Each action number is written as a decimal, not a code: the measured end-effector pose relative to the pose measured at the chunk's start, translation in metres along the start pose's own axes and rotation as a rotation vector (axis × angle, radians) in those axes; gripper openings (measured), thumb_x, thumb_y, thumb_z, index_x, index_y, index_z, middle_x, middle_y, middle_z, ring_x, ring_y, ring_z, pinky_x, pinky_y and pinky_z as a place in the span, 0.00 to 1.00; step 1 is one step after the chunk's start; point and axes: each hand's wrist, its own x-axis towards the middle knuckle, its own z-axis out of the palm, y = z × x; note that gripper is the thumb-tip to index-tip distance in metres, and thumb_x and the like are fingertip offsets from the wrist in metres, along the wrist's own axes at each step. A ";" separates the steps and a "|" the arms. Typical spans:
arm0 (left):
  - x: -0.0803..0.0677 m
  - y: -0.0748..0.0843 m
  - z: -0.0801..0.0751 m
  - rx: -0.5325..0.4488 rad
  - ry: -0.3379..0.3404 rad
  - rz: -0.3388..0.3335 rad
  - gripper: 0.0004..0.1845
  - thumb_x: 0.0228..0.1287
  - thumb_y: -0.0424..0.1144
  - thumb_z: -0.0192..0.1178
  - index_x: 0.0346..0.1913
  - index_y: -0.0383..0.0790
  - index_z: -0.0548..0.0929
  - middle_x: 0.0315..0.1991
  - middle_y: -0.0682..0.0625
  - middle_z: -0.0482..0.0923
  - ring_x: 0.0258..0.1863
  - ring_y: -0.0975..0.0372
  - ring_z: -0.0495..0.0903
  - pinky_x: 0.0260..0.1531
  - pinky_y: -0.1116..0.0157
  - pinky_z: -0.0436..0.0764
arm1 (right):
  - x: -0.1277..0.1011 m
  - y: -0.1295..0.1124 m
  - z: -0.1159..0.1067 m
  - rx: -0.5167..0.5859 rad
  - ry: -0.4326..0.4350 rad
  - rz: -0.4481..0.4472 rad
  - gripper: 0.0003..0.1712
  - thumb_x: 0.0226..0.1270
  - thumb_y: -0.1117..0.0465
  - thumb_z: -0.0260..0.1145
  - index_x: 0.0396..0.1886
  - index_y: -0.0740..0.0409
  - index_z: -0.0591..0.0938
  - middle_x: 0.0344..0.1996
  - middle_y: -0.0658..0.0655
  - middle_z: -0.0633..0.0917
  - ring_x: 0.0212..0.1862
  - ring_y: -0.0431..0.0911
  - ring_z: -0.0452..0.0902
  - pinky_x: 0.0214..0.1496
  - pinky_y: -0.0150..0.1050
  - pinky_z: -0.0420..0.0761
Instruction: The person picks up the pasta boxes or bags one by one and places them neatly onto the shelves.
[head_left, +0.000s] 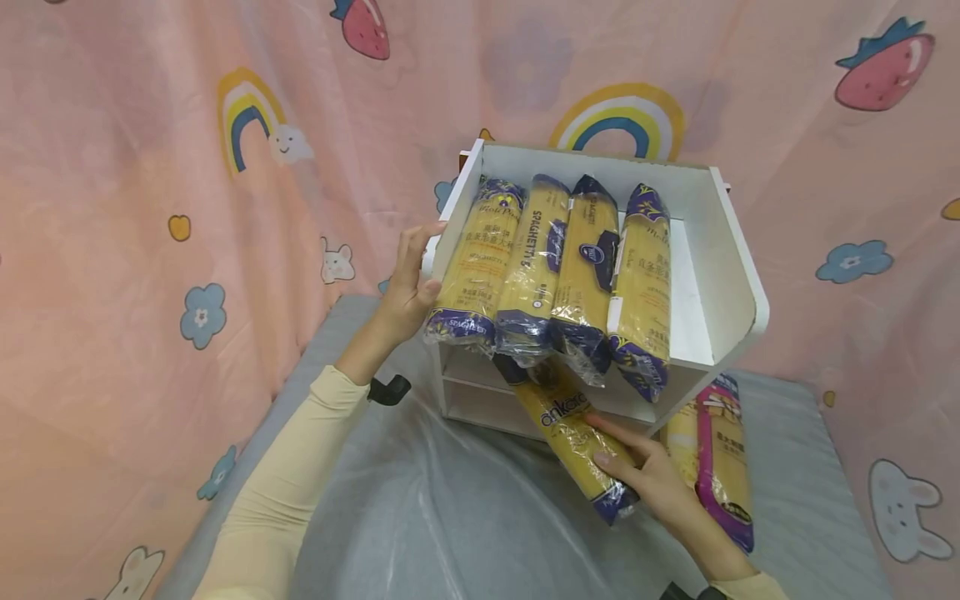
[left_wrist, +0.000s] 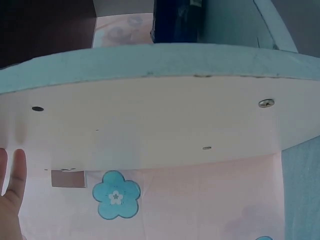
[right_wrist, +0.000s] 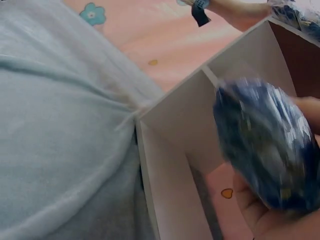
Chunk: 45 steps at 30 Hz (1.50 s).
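Pink curtain (head_left: 112, 250) printed with rainbows and flowers hangs behind a grey padded surface (head_left: 465, 517) under clear plastic. Right hand (head_left: 652, 483): fingers curled round a yellow spaghetti packet (head_left: 573, 433) with blue ends, its upper end at the lower compartments of a white shelf unit (head_left: 720, 275); left hand (head_left: 408, 287): apart from the right, fingers straight against the unit's left wall. Top shelf: four spaghetti packets (head_left: 555, 275) side by side; another pack (head_left: 720, 462), with a magenta stripe, lies just beside the right hand.

"SPAGHETTI" runs down the second shelf packet (head_left: 534, 262); "ankara" on the held packet (head_left: 572, 427)
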 end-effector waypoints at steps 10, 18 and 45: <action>-0.001 0.002 0.000 -0.005 0.006 -0.014 0.40 0.63 0.78 0.37 0.72 0.61 0.56 0.61 0.31 0.58 0.58 0.50 0.62 0.55 0.50 0.68 | -0.003 -0.001 0.010 0.097 -0.214 -0.027 0.44 0.68 0.68 0.62 0.79 0.51 0.55 0.74 0.33 0.59 0.68 0.20 0.60 0.62 0.23 0.70; 0.000 0.002 0.001 -0.015 0.004 -0.007 0.40 0.64 0.78 0.37 0.72 0.62 0.56 0.61 0.31 0.58 0.59 0.50 0.61 0.56 0.51 0.67 | 0.001 -0.003 0.023 -0.008 -0.251 -0.085 0.60 0.54 0.67 0.75 0.80 0.45 0.51 0.79 0.63 0.51 0.68 0.22 0.59 0.63 0.27 0.70; 0.000 0.001 0.002 -0.012 0.024 0.020 0.39 0.65 0.77 0.36 0.72 0.62 0.57 0.59 0.31 0.58 0.56 0.52 0.62 0.51 0.56 0.67 | 0.056 -0.021 0.084 -0.068 0.054 0.118 0.50 0.55 0.52 0.77 0.75 0.29 0.61 0.11 0.49 0.73 0.14 0.38 0.67 0.17 0.33 0.68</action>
